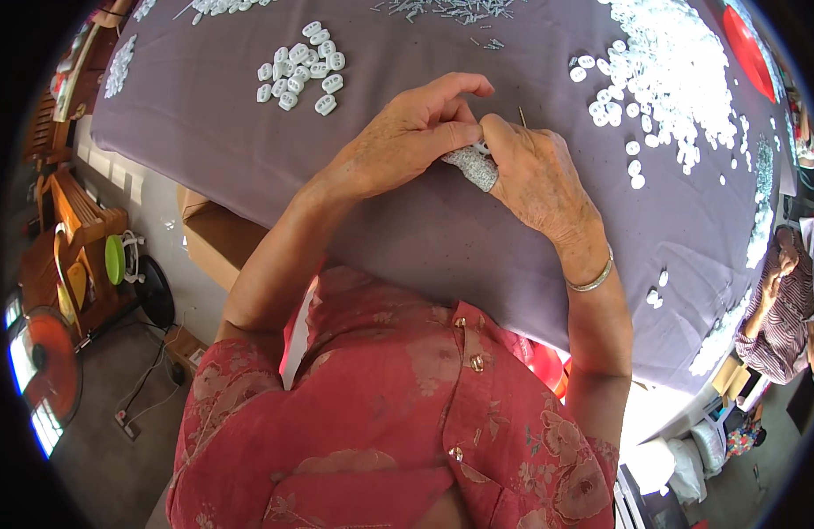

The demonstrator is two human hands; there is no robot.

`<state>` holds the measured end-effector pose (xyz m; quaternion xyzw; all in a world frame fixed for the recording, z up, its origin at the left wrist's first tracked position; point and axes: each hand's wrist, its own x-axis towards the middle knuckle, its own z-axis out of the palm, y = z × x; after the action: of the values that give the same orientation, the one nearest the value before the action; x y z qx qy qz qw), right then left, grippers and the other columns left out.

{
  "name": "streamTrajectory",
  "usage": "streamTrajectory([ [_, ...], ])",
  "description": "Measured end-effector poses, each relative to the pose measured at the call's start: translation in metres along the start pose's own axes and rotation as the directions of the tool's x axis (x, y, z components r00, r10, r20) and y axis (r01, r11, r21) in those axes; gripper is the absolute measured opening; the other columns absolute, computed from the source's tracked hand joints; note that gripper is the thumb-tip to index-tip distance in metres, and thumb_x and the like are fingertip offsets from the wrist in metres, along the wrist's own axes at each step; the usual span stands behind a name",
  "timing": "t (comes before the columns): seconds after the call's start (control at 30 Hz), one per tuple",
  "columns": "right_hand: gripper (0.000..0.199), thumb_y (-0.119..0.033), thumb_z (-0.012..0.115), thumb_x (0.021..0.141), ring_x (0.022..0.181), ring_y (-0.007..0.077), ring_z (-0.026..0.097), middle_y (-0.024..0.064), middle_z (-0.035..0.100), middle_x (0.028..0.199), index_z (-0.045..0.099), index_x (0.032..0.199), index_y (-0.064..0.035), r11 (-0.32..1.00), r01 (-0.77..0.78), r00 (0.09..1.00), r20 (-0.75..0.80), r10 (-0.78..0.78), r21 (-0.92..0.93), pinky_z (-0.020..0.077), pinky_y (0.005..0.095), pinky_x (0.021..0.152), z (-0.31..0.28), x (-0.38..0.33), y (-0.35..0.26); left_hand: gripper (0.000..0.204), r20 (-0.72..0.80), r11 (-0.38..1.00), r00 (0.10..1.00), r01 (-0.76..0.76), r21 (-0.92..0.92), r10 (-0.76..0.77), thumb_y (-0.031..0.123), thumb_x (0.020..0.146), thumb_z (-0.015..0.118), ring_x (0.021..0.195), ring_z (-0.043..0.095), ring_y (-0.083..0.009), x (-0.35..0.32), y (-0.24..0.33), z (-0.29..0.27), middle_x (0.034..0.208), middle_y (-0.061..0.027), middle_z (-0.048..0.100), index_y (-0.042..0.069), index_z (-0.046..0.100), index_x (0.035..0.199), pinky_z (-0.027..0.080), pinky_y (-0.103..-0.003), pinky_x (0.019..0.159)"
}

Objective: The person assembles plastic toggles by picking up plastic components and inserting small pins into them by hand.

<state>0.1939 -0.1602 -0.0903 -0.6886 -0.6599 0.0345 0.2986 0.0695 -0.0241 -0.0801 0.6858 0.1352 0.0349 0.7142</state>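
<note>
Above the middle of the table, both hands meet at their fingertips. My left hand [407, 137] is closed, its thumb and fingers pinching at a small white plastic piece [483, 148] that is mostly hidden between the hands. My right hand [541, 176] is closed at the same piece, its fingers curled. A grey speckled cloth wrap [473, 167] sits by my right thumb, seemingly around a digit. Behind the right knuckles a thin metal tip [522, 116] sticks up; what it belongs to is hidden. Left of the hands lies a loose group of white two-holed plastic pieces [298, 74].
Small metal pins or screws [451, 9] lie at the far edge of the grey tablecloth [407, 238]. A big heap of white pieces [676, 79] spreads at the right, beside a red dish [749, 53]. Another person [782, 300] sits beyond the right edge. A cardboard box [217, 238] stands left.
</note>
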Motion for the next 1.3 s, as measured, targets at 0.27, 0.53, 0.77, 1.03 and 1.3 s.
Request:
streamTrajectory([
  [0.27,0.028,-0.015,0.069,0.075,0.058,0.0321,0.057,0.0127,0.053,0.059,0.044,0.076,-0.0035,0.999,-0.054,0.997,0.059,0.054,0.001,0.0454,0.0389,0.052,0.003,0.0,-0.003,0.037,0.013,0.999,1.0,-0.008,0.033,0.008,0.014,0.09,0.054,0.072,0.046,-0.0061,-0.003,0.002,-0.004,0.079,0.0018,0.052,0.004,0.046,0.124,0.038,-0.023,0.063],
  [0.53,0.022,-0.018,0.065,0.078,0.06,0.0274,0.061,0.0111,0.06,0.068,0.049,0.079,-0.0035,0.996,0.037,0.998,-0.06,-0.032,0.086,0.0475,0.0374,0.05,0.005,0.004,-0.008,0.04,-0.147,0.944,0.989,-0.081,-0.321,0.035,0.024,0.089,0.049,0.095,0.052,-0.0156,0.004,0.011,0.014,0.098,-0.0079,0.056,0.002,0.049,0.122,0.041,-0.028,0.085],
  [0.77,0.024,-0.017,0.065,0.078,0.07,0.0386,0.058,0.0151,0.057,0.074,0.049,0.089,-0.003,0.916,-0.063,0.979,-0.153,0.134,0.397,0.0469,0.0432,0.058,0.001,0.0,-0.014,0.049,-0.361,0.802,0.855,-0.492,-0.339,0.372,0.029,0.08,0.06,0.101,0.051,-0.0182,0.01,-0.005,0.067,0.103,-0.0123,0.056,-0.004,0.05,0.115,0.04,-0.032,0.092],
  [1.03,0.022,-0.009,0.061,0.075,0.073,0.0399,0.057,0.0144,0.058,0.076,0.052,0.093,-0.0024,0.942,0.002,0.979,-0.195,0.067,0.335,0.0463,0.0446,0.062,0.009,-0.003,-0.004,0.012,-0.498,0.78,0.849,-0.43,-0.454,0.179,0.007,0.085,0.059,0.084,0.055,-0.0131,0.02,-0.008,0.08,0.09,-0.0081,0.059,0.001,0.055,0.095,0.045,-0.028,0.079],
  [1.3,0.019,-0.007,0.06,0.072,0.077,0.0372,0.059,0.0146,0.062,0.08,0.056,0.09,-0.002,0.935,-0.091,0.987,-0.093,0.13,0.344,0.0482,0.0443,0.065,0.008,-0.003,-0.002,0.006,-0.51,0.765,0.853,-0.401,-0.505,0.11,0.005,0.088,0.055,0.081,0.054,-0.0128,0.024,-0.009,0.08,0.086,-0.0072,0.058,0.001,0.054,0.092,0.045,-0.028,0.076],
])
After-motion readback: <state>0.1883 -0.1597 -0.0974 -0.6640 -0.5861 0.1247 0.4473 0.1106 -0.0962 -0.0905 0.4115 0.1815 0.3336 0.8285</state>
